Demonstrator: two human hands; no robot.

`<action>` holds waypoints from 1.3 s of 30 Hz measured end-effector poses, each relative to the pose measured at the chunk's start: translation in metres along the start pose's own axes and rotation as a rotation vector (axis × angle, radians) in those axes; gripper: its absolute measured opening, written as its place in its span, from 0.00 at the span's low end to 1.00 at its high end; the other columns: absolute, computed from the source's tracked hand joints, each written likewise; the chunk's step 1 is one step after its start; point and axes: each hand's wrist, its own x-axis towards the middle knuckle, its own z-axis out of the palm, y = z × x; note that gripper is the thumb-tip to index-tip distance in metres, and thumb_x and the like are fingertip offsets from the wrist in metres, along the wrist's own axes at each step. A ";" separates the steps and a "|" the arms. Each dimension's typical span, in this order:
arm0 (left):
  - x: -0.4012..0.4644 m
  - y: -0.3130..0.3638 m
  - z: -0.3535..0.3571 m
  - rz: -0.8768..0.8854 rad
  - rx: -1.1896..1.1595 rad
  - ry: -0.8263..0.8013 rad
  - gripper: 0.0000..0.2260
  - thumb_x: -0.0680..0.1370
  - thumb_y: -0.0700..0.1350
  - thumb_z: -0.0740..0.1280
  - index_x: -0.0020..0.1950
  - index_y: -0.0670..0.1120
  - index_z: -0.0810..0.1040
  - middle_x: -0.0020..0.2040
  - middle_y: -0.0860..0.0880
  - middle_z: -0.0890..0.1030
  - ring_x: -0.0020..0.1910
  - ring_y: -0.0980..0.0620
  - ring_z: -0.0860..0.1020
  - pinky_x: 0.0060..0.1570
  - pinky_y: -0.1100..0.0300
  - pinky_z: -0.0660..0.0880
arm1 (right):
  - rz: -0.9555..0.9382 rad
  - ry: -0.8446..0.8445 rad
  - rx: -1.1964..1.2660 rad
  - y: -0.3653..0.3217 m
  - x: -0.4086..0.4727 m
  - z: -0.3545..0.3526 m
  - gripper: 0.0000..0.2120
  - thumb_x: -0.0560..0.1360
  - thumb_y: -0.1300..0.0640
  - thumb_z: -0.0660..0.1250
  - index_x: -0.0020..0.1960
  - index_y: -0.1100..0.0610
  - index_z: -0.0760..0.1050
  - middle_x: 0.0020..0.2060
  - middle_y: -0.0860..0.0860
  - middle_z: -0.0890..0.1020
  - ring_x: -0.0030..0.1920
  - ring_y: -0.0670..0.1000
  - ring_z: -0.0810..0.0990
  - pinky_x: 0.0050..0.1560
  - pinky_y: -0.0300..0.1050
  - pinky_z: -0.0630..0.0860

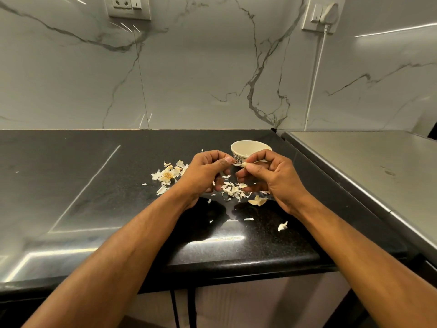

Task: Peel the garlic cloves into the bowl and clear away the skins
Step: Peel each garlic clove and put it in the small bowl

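While both hands work: black tabletop [99,185] meets marble wall [189,79]
Edges: steel surface [366,166] right; bowl [248,149] behind
Fingers: right hand [272,178] pinches garlic clove [243,165]; left hand [203,174] pinches its skin

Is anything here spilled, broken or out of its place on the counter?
Only the garlic skins: they lie scattered on the black counter, left of the hands and under them, not gathered. The bowl stands upright. The right hand pinches a clove.
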 end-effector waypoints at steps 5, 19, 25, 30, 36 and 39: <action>-0.001 0.002 -0.002 0.002 0.041 0.019 0.06 0.82 0.43 0.62 0.47 0.44 0.77 0.35 0.49 0.77 0.23 0.56 0.70 0.20 0.67 0.60 | -0.023 0.049 -0.042 0.001 0.001 0.001 0.03 0.77 0.65 0.67 0.48 0.59 0.77 0.39 0.58 0.86 0.40 0.55 0.86 0.38 0.50 0.83; 0.004 -0.007 -0.009 0.118 0.534 0.040 0.02 0.75 0.40 0.72 0.45 0.46 0.84 0.41 0.50 0.83 0.29 0.65 0.76 0.35 0.67 0.72 | -0.028 0.052 -0.126 0.004 0.000 0.000 0.05 0.73 0.65 0.72 0.48 0.61 0.81 0.37 0.56 0.85 0.39 0.52 0.85 0.39 0.47 0.83; -0.005 0.000 0.001 0.116 0.329 -0.020 0.06 0.76 0.44 0.71 0.49 0.41 0.83 0.40 0.42 0.83 0.24 0.58 0.73 0.25 0.66 0.71 | -0.069 0.039 -0.208 0.004 0.000 -0.001 0.05 0.72 0.66 0.73 0.48 0.61 0.82 0.40 0.58 0.86 0.41 0.54 0.86 0.40 0.49 0.84; -0.002 -0.004 0.003 0.089 0.343 0.023 0.04 0.76 0.41 0.71 0.45 0.41 0.83 0.37 0.38 0.81 0.23 0.56 0.72 0.24 0.65 0.70 | -0.127 -0.022 -0.270 0.004 -0.002 0.000 0.07 0.71 0.65 0.74 0.45 0.54 0.83 0.39 0.53 0.86 0.41 0.53 0.86 0.42 0.49 0.84; -0.005 -0.001 0.005 0.144 0.315 0.052 0.03 0.75 0.39 0.70 0.42 0.41 0.82 0.33 0.42 0.80 0.23 0.54 0.73 0.22 0.65 0.70 | -0.113 -0.002 -0.173 0.002 -0.002 0.000 0.06 0.69 0.66 0.75 0.44 0.59 0.84 0.39 0.55 0.86 0.41 0.54 0.86 0.43 0.46 0.83; -0.006 0.000 0.004 0.146 0.262 0.053 0.04 0.76 0.37 0.70 0.41 0.42 0.82 0.33 0.43 0.80 0.23 0.54 0.72 0.22 0.65 0.70 | -0.080 -0.002 -0.103 0.001 -0.002 -0.001 0.06 0.67 0.66 0.75 0.45 0.61 0.83 0.40 0.57 0.86 0.42 0.56 0.86 0.46 0.49 0.84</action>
